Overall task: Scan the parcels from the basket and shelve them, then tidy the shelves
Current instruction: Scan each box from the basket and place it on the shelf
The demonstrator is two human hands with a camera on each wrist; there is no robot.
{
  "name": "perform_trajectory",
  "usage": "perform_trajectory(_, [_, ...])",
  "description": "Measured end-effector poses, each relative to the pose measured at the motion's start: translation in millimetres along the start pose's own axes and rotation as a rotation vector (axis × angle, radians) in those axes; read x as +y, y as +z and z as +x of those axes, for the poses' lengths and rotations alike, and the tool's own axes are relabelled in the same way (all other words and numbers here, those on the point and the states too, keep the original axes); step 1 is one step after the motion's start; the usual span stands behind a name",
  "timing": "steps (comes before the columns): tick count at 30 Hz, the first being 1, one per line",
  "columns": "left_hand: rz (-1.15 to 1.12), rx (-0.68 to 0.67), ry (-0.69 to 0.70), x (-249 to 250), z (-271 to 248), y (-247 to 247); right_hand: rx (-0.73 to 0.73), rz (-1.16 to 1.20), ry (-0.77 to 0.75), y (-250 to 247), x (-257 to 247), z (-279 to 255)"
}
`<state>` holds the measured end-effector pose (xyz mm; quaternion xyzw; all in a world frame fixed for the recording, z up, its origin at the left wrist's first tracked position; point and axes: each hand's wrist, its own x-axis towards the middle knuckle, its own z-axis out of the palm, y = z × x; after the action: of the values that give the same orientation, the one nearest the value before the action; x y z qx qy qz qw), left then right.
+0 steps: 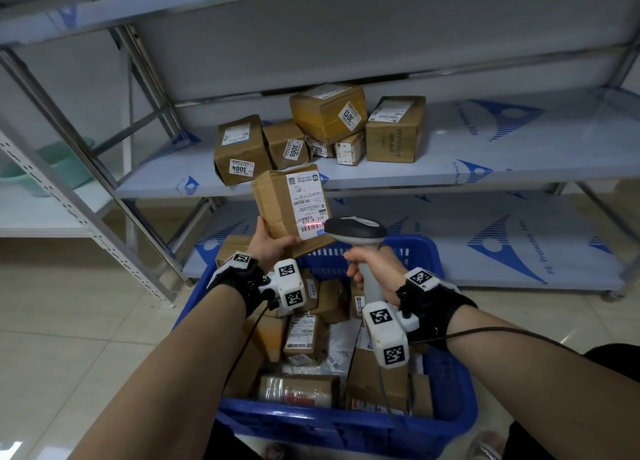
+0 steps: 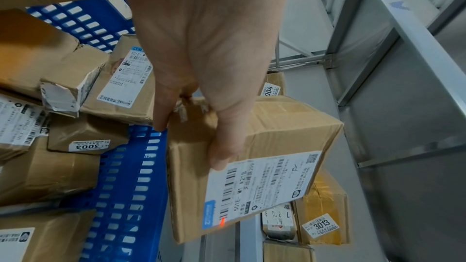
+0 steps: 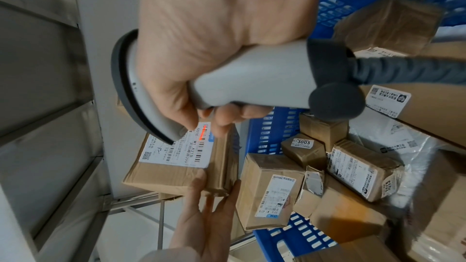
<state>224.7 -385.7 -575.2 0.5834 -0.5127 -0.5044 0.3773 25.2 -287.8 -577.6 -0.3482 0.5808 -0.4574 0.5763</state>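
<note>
Scanning step in hand. Left hand (image 1: 273, 243) clamped on a box (image 1: 291, 210), thumb on the labelled face, fingers wrapped behind, holding it up over the far rim of the basket (image 1: 446, 421). Right hand (image 1: 372, 269) clamped round the grip of a scanner (image 1: 356, 229), head just right of the box and nearly touching its lower corner. Red line (image 3: 203, 136) falling on the bottom barcode of the label (image 2: 262, 188), close to the label's edge.

To do it well, judging from this:
- Keep the box still and the label squarely toward the scanner head; tilted now, so best to level it a little.
- Draw the scanner back slightly so the red line spans the whole barcode, not just one end.
- Keep the thumb clear of the bars; sitting just above the label now, not covering any.
- Wait for a read before moving away.

Beyond the left hand, shelf (image 1: 485, 155) with boxes already placed, some stacked askew. Below both wrists, more parcels in the basket, so much of the task likely left.
</note>
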Motion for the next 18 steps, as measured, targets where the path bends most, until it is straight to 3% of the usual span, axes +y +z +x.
perform_trajectory(18, [0.055,-0.044,-0.039,0.0,0.8,-7.0,-0.045,-0.057,0.020,-1.9,-5.0,-1.6])
